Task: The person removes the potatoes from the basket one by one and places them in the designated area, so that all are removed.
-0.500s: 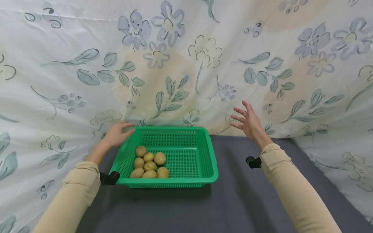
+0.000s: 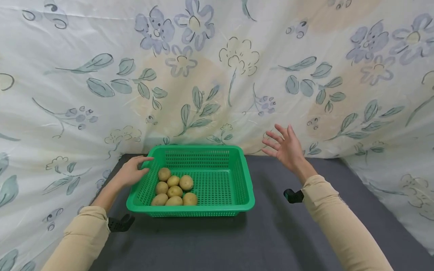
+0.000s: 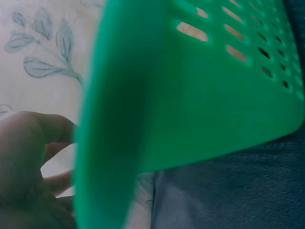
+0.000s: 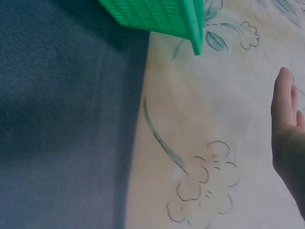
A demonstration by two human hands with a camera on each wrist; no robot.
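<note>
A green plastic basket (image 2: 190, 208) with slotted walls stands on the dark table. Several potatoes (image 2: 174, 191) lie together in its left half. My left hand (image 2: 131, 172) is at the basket's upper left side, fingers loosely extended and holding nothing; whether it touches the rim cannot be told. In the left wrist view the basket's rim (image 3: 114, 114) hides the fingertips of that hand. My right hand (image 2: 285, 148) hovers in the air to the right of the basket, fingers spread, with nothing in it. In the right wrist view, part of this hand (image 4: 288, 129) shows at the right edge.
Dark grey cloth covers the table (image 2: 217, 244). A floral curtain (image 2: 234, 86) hangs behind it and along both sides. Each wrist wears a small black camera mount, one by the left sleeve (image 2: 78, 237) and one by the right sleeve (image 2: 339, 222).
My left hand has moved slightly down and to the left, its forearm lower. The right hand has shifted a little left and turned with fingers more spread. Basket and potatoes stay put.
</note>
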